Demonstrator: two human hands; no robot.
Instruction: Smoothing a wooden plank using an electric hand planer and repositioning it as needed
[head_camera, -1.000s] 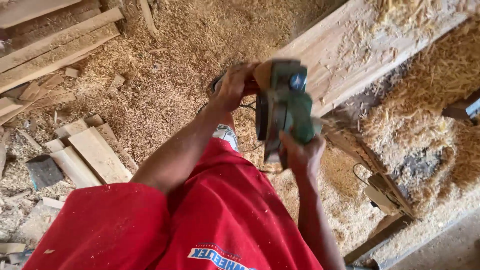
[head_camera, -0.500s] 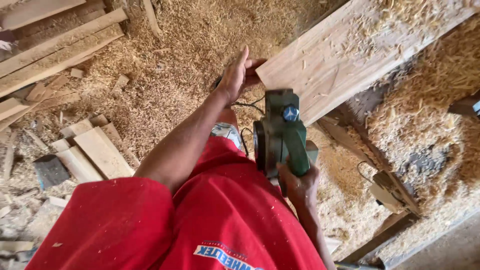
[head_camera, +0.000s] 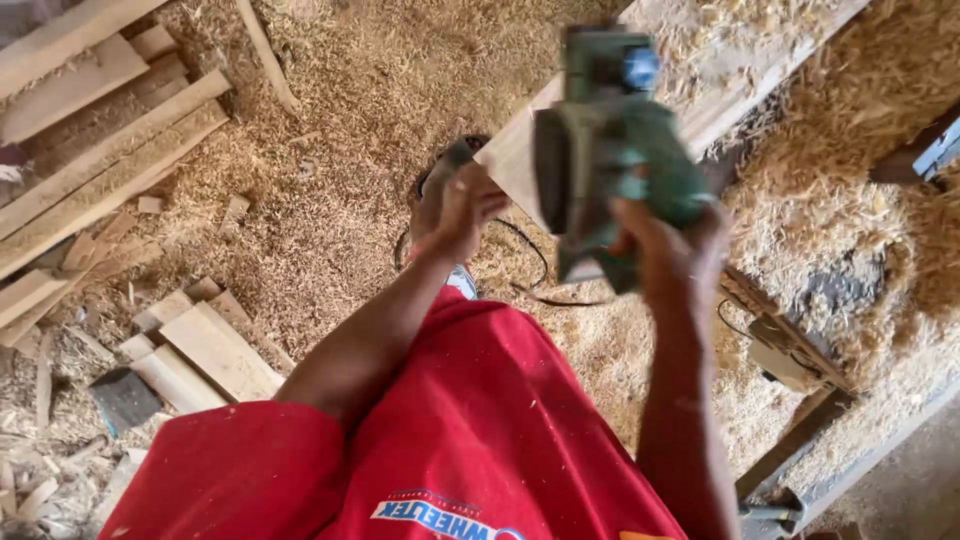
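Observation:
My right hand (head_camera: 672, 262) grips a green electric planer (head_camera: 612, 152) and holds it up in the air, blurred, in front of a long pale wooden plank (head_camera: 700, 60). My left hand (head_camera: 462, 208) rests on the near end of that plank, fingers curled over its edge. A black power cord (head_camera: 530, 270) loops down over the sawdust below the plank. My red shirt fills the lower part of the view.
Sawdust and shavings (head_camera: 340, 120) cover the floor. Stacked planks (head_camera: 90, 150) lie at the upper left, short offcuts (head_camera: 200, 350) at the left. A wooden bench frame (head_camera: 790, 350) stands at the right.
My right hand has lifted the planer up and closer to the camera. My left hand has stayed at the plank's end, now gripping its edge.

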